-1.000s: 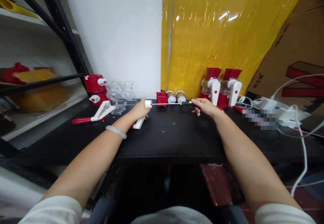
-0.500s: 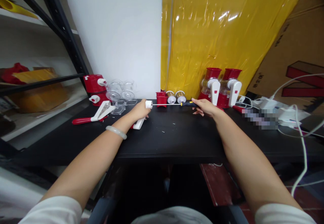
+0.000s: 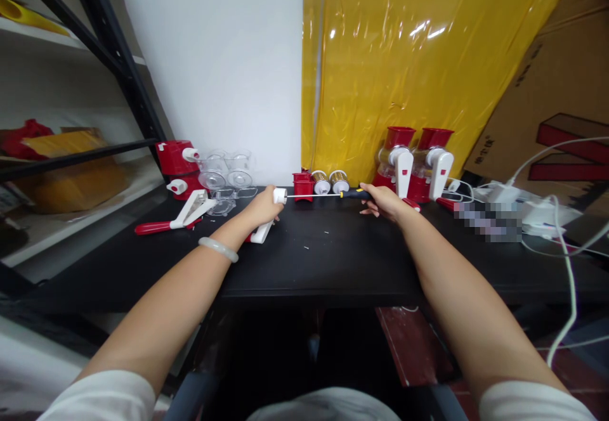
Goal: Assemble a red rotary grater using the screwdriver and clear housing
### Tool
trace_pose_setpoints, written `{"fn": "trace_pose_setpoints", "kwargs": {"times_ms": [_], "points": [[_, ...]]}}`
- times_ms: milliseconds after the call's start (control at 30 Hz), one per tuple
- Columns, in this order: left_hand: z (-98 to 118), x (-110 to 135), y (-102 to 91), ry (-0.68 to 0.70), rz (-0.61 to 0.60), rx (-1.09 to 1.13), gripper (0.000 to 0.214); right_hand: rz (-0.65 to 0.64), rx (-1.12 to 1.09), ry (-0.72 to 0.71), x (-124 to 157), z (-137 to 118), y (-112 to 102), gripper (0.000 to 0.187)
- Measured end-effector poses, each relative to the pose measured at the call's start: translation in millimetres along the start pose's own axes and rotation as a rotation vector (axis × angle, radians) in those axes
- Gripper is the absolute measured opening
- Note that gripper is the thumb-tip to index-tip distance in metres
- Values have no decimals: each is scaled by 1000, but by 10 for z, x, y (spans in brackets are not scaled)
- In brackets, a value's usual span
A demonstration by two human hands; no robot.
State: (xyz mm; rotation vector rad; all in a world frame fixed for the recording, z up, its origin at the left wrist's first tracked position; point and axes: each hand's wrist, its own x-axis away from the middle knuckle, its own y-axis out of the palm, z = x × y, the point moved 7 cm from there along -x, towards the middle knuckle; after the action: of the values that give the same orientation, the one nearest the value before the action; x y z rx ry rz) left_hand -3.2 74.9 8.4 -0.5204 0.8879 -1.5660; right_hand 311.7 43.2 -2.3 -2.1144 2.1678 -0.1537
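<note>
My left hand (image 3: pixel 264 207) is closed around a white crank handle (image 3: pixel 261 233), whose white round end sticks out beyond my fingers. Part of this handle hides behind my hand and wrist. In my right hand (image 3: pixel 383 201) is a screwdriver (image 3: pixel 351 194) with a black and yellow grip, held level. Its thin shaft points left and its tip meets the white round end; whether it sits in a screw cannot be made out. Two small screws (image 3: pixel 306 247) lie on the black table (image 3: pixel 328 275) below the shaft. Left of my left hand lies another white crank handle with a red grip (image 3: pixel 153 227).
Red grater bases (image 3: pixel 179 168) and clear plastic parts (image 3: pixel 222 180) stand at the back left. A red hopper (image 3: pixel 303 185) and two grater drums (image 3: pixel 339 182) are at the back middle. Two assembled rotary graters (image 3: pixel 400 164) stand behind my right hand. White cables (image 3: pixel 568 269) run at the right.
My right hand shifts very slightly, with the screwdriver still against the white end. My left hand keeps its place; the view tilts a little.
</note>
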Motion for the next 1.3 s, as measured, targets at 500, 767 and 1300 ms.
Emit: {"fn": "trace_pose_setpoints", "kwargs": {"times_ms": [500,767,1300], "points": [[10,2,-36,7,30,-97,41,283,-168,-48,-92,46,-242,36],[10,27,-156,-27,85,-386,60,295,-51,-70,-104,65,-226,36],[-73,20,-287,-145,73,-671,50,211,33,-36,-186,217,-172,43]]}}
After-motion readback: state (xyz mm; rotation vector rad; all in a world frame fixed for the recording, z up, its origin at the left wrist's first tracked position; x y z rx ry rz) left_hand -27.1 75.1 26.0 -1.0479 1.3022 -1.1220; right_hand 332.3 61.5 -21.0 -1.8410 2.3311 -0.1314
